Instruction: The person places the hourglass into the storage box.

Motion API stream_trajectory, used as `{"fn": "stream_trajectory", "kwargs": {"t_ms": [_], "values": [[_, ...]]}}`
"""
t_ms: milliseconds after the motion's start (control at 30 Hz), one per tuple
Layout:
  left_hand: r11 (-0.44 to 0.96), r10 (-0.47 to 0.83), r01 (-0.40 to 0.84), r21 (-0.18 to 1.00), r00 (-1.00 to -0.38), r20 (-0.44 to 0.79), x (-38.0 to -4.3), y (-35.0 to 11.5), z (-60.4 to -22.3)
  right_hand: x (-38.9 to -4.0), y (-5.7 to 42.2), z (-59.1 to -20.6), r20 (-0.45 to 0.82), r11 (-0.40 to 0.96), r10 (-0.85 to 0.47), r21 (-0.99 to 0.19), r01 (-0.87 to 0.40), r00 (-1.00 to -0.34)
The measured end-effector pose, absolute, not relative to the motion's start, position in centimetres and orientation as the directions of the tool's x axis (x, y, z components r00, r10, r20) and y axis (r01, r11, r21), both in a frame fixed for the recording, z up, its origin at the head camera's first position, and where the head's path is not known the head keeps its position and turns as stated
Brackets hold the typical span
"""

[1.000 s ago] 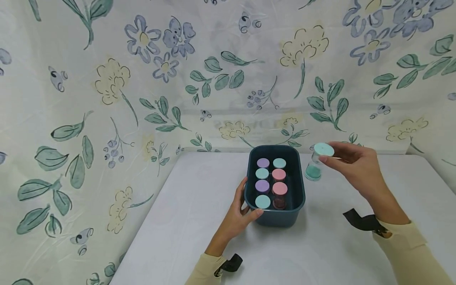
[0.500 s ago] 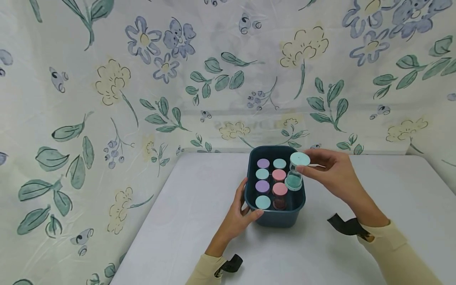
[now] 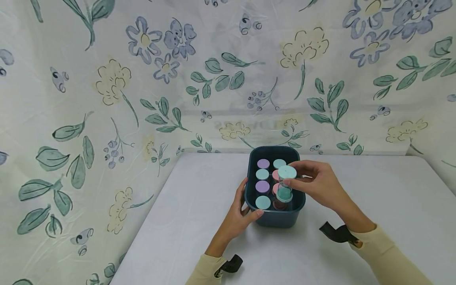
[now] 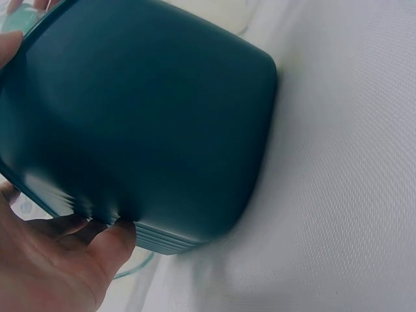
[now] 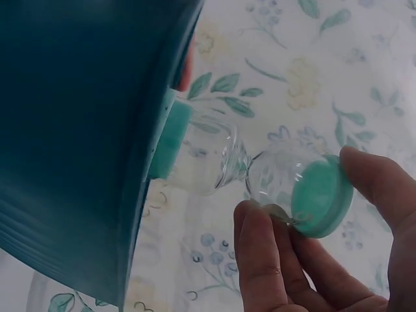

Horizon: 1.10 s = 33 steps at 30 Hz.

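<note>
My right hand (image 3: 320, 184) pinches a sand timer (image 3: 287, 172) with mint caps at both ends and mint sand in its lower bulb. It leans slightly over the right part of a dark teal bin (image 3: 278, 219). In the right wrist view, fingers and thumb hold one end of the clear sand timer (image 5: 208, 153), and the bin's wall hides part of the other end. My left hand (image 3: 235, 215) grips the bin's near left corner, thumb over the front rim and fingers against the ribbed side, as the left wrist view shows.
Inside the bin stand two rows of capped timers: purple caps (image 3: 263, 187) and mint caps (image 3: 263, 202) on the left, mint and pink to their right. A white table (image 3: 199, 186) lies under the bin. Behind it hangs a flowered cloth (image 3: 228, 99).
My right hand has carried the sand timer leftward from beside the bin to above its right row, where it now covers part of the pink caps. The left hand and bin stay put.
</note>
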<state>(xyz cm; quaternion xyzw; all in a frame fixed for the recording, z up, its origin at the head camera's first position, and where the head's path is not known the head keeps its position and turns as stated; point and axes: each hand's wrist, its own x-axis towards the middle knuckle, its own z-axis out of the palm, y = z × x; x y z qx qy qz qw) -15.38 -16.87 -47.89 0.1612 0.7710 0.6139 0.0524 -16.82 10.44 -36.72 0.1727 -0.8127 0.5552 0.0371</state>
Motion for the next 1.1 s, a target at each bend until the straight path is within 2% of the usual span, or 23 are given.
{"fn": "stream_trajectory", "kwargs": {"t_ms": [267, 633, 1100], "values": [[0.190, 0.319, 0.183, 0.965, -0.941, 0.115, -15.5, -16.9, -48.0, -17.1, 9.8, -37.7, 0.198, 0.340, -0.326, -0.888, -0.310, -0.924], [0.198, 0.323, 0.183, 0.963, -0.940, 0.112, -15.4, -17.0, -48.0, -17.7, 9.5, -37.8, 0.112, 0.469, -0.476, -0.807, -0.360, -0.872], [0.188, 0.314, 0.184, 0.965, -0.942, 0.119, -15.3, -16.8, -47.7, -18.5, 8.9, -37.9, -0.008, 0.557, -0.530, -0.758, -0.340, -0.848]]}}
